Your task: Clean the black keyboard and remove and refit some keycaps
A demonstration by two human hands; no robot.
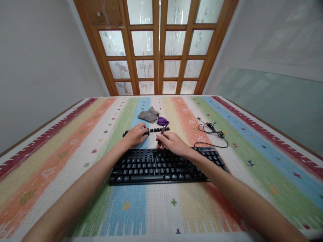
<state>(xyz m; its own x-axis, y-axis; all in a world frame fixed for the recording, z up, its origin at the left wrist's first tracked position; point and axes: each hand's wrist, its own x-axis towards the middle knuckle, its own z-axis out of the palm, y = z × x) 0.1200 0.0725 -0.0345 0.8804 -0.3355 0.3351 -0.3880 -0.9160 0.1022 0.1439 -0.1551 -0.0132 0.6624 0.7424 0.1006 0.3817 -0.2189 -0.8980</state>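
Observation:
A black keyboard (148, 171) lies across the striped cloth in front of me. Along its top edge, several spots appear to be without keycaps. Beyond it runs a row of loose black keycaps (158, 129). At the left part of that row is my left hand (137, 135), its thumb and forefinger closed around a black keycap (145, 132). My right hand (173, 142) grips a slim dark tool (163, 130), held slanted over the keyboard's top edge. Its exact kind is unclear, and its lower end is partly hidden by the fingers.
A grey cloth (149, 115) and a crumpled purple cloth (163, 121) lie behind the keycaps. The keyboard's coiled black cable (212, 129) rests to the right. A striped tablecloth (50, 174) covers the table, with wood-framed glass doors (158, 47) beyond its far edge.

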